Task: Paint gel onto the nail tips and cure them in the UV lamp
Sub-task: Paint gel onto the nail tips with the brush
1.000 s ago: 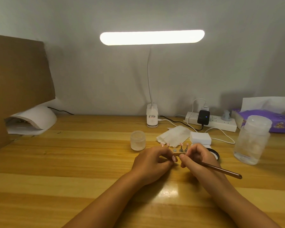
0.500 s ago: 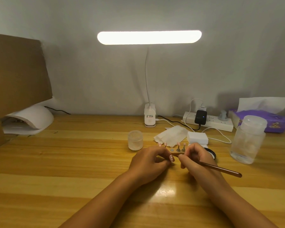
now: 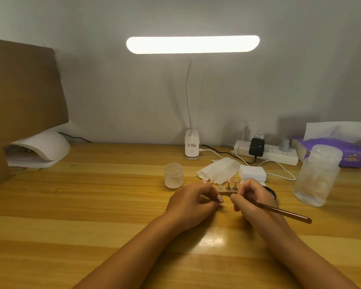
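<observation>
My left hand (image 3: 193, 202) pinches a small pink nail tip (image 3: 220, 199) on its stand, held just in front of the wooden holder base (image 3: 225, 191). Several other pink nail tips (image 3: 228, 180) stand on metal stems along that base. My right hand (image 3: 252, 198) grips a brown gel brush (image 3: 283, 213), its bristle end pointing left at the held tip and its handle running out to the right. The white UV lamp (image 3: 40, 149) sits at the far left of the desk, its opening facing me.
A small frosted jar (image 3: 173, 175) stands left of the holder. Wipes (image 3: 219, 171), a white block (image 3: 252, 173), a power strip (image 3: 267, 152), a tissue box (image 3: 331, 151) and a large clear jar (image 3: 318, 174) fill the right. A clip lamp (image 3: 192, 148) stands at the back; cardboard (image 3: 23, 97) leans left.
The hands have stayed together at the holder with the brush on the held tip. Only the view has shifted slightly.
</observation>
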{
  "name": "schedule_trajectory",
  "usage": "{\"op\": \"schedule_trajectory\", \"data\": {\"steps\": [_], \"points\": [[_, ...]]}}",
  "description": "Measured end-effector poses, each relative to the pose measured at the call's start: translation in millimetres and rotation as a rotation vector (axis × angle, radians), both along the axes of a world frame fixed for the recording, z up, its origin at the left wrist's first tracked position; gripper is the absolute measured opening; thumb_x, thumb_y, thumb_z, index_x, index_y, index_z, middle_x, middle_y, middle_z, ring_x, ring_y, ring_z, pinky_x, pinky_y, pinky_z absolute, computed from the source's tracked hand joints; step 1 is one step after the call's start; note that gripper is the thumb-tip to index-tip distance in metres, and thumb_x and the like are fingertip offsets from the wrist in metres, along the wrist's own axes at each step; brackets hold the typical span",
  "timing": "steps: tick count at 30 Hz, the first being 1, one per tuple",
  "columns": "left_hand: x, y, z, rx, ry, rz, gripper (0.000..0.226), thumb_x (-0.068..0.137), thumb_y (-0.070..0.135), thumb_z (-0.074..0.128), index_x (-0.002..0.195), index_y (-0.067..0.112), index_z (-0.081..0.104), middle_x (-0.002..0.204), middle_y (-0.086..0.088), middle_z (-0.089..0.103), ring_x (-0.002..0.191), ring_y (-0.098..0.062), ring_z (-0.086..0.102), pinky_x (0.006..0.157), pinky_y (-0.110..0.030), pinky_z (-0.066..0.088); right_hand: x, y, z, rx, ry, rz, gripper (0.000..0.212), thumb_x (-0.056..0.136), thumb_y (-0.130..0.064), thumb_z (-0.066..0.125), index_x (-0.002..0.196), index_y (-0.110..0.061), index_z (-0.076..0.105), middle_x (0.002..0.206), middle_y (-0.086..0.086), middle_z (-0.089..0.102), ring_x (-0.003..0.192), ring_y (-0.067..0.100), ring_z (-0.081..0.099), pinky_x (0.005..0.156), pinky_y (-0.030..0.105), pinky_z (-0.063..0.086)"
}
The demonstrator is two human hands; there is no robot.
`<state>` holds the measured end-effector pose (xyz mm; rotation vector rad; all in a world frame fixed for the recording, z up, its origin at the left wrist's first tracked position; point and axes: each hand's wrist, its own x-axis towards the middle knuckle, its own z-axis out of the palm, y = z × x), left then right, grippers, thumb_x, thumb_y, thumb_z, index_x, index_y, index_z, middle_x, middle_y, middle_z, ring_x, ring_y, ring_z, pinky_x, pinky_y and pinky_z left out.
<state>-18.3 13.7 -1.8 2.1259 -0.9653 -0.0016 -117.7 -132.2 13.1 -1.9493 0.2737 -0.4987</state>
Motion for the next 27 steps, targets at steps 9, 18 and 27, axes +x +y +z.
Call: {"op": "schedule_trajectory", "data": {"steps": [9, 18, 27], "points": [[0.1, -0.2, -0.3, -0.003, -0.006, -0.003, 0.012, 0.085, 0.031, 0.072, 0.085, 0.042, 0.067, 0.09, 0.026, 0.064, 0.086, 0.01, 0.055, 0.067, -0.018, 0.039, 1.5, 2.0, -1.8, -0.071, 0.076, 0.008, 0.014, 0.083, -0.018, 0.066, 0.084, -0.009, 0.055, 0.065, 0.005, 0.056, 0.058, 0.014, 0.05, 0.053, 0.033, 0.044], [-2.5, 1.2, 0.7, -0.021, -0.015, -0.014, 0.009, 0.085, 0.031, 0.073, 0.087, 0.038, 0.07, 0.096, 0.022, 0.062, 0.073, 0.015, 0.048, 0.062, -0.016, 0.033, -0.5, -1.7, 0.5, 0.103, -0.042, -0.149, 0.019, 0.09, -0.019, 0.062, 0.08, -0.004, 0.056, 0.056, 0.004, 0.064, 0.042, 0.0, 0.046, 0.055, 0.03, 0.037], [-9.5, 1.0, 5.7, 0.064, -0.135, -0.011, 0.017, 0.087, 0.029, 0.07, 0.087, 0.041, 0.059, 0.098, 0.02, 0.056, 0.069, 0.001, 0.049, 0.059, -0.017, 0.029, -0.2, 2.6, 0.1, 0.041, 0.041, -0.083, 0.018, 0.091, -0.022, 0.06, 0.083, -0.007, 0.057, 0.061, 0.004, 0.07, 0.042, 0.005, 0.047, 0.048, 0.026, 0.04]]}}
